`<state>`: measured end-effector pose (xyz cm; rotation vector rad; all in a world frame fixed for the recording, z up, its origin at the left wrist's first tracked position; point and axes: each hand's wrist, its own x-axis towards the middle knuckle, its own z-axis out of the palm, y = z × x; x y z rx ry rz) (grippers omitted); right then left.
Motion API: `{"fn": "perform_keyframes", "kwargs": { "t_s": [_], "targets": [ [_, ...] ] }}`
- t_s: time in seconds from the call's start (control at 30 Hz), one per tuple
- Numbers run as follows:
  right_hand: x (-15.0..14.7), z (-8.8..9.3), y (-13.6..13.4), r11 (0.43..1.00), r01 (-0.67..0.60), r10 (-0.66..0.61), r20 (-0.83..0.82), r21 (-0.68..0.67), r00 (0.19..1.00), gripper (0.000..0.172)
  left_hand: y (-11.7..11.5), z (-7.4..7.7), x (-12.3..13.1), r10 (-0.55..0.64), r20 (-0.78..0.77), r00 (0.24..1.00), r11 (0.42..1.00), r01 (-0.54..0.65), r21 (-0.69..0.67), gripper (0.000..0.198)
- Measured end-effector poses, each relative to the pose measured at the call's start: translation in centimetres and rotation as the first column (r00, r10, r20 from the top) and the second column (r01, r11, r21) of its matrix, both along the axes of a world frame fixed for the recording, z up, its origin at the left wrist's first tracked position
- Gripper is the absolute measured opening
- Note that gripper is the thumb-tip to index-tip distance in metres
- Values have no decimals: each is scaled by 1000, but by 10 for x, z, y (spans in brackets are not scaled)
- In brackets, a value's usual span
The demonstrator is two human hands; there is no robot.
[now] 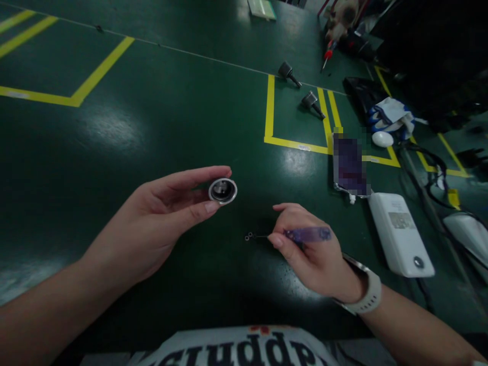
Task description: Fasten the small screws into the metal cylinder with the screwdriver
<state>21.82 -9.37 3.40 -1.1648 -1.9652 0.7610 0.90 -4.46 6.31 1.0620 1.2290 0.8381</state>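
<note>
My left hand (pixel 163 218) pinches a small round metal part (pixel 222 190) between thumb and fingers, its open face turned up. My right hand (pixel 308 254) is closed on a thin screwdriver with a purple handle (pixel 308 234). Its dark tip points left toward two tiny black rings or screws (pixel 249 236) lying on the green surface (pixel 152 127). A pale watch band sits on my right wrist.
A white box-shaped device (pixel 400 234) lies at right beside a blurred phone-like item (pixel 348 165). Two dark metal parts (pixel 290 73) rest near yellow tape lines. Gloves (pixel 391 117), cables (pixel 430 173) and clutter fill the far right.
</note>
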Motion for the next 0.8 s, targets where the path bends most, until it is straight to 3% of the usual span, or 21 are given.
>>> {"fn": "perform_keyframes", "kwargs": {
  "t_s": [0.1,0.2,0.43,0.63,0.8],
  "targets": [
    [-5,5,-7,978,-126,96,176,166,980,4,0,-8,-3,-39,-64,997,997,43,65,39],
    [-8,1,-9,950,-148,96,193,276,977,6,1,-13,-4,-58,-108,992,994,68,89,38],
    [-3,3,-5,967,-19,6,53,253,999,11,-2,-14,-2,-92,-110,990,987,105,123,34],
    [-6,6,-8,942,-58,56,16,330,998,6,-5,-14,2,-121,-144,982,977,143,156,30],
    [-12,-1,-8,945,-96,69,98,311,993,6,-8,-15,5,-127,-156,980,968,156,196,27]
  ]
}}
